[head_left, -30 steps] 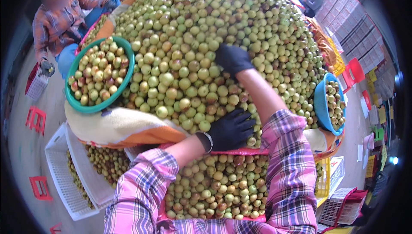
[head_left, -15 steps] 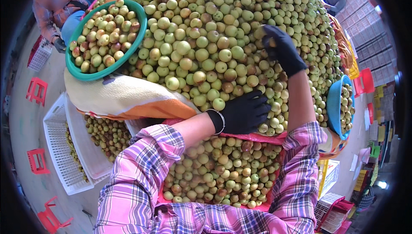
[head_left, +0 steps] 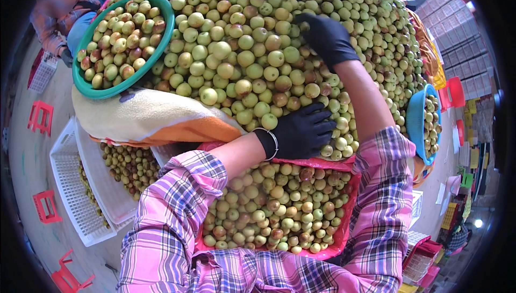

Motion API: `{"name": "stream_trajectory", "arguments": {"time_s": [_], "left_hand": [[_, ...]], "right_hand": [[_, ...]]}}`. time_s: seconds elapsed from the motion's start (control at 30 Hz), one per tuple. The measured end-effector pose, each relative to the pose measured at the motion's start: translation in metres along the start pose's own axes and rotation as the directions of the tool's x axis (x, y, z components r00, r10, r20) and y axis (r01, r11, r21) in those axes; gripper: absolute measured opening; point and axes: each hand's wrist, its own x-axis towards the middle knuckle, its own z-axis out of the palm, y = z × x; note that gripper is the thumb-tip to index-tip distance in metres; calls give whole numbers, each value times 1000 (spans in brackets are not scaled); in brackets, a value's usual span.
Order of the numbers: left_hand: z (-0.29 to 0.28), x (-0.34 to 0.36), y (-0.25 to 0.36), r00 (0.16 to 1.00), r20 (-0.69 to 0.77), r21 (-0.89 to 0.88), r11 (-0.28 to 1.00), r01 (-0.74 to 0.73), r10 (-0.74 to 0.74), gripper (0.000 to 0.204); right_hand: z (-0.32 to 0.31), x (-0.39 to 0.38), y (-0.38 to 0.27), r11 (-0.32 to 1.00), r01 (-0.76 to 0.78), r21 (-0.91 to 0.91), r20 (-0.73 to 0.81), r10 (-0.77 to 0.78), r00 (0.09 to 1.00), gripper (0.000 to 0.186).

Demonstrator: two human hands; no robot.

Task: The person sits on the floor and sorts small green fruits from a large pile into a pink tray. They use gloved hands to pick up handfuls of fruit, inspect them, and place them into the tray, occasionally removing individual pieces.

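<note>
A broad heap of small round jujubes (head_left: 244,56), green with reddish-brown patches, fills the middle. My left hand (head_left: 303,133), in a black glove with a bracelet at the wrist, lies flat on its near edge with the fingers apart. Farther up the heap is my right hand (head_left: 327,39), also black-gloved. Its index finger stretches left over the fruit, while the other fingers are partly hidden below the palm; no fruit shows in its grasp. Directly before my body, a pink-red lined crate (head_left: 349,215) is filled with more jujubes.
A green basin (head_left: 173,24) of redder jujubes rests at the heap's left, on a cream-and-orange blanket (head_left: 145,116). At the right is a blue basket (head_left: 415,126) with fruit. White crates (head_left: 67,156) and red stools (head_left: 40,117) stand left. A person (head_left: 70,8) sits upper left.
My right hand has moved up and to the left across the heap, and its index finger now reaches out. My left hand remains flat on the fruit. The view has shifted slightly.
</note>
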Motion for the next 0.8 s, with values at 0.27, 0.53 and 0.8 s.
{"name": "stream_trajectory", "arguments": {"time_s": [0.27, 0.53, 0.8], "left_hand": [[1, 3, 0, 1000, 18, -35, 999, -1, 2, 37], [-8, 6, 1, 991, 131, 24, 999, 23, -26, 36], [-2, 2, -1, 997, 76, 36, 999, -11, 8, 37]], "right_hand": [[-30, -6, -1, 997, 18, -78, 231, 0, 973, 32], [-47, -39, 75, 168, -285, 944, 185, 446, 876, 35], [-4, -11, 16, 982, -78, 169, -156, 104, 982, 27]]}}
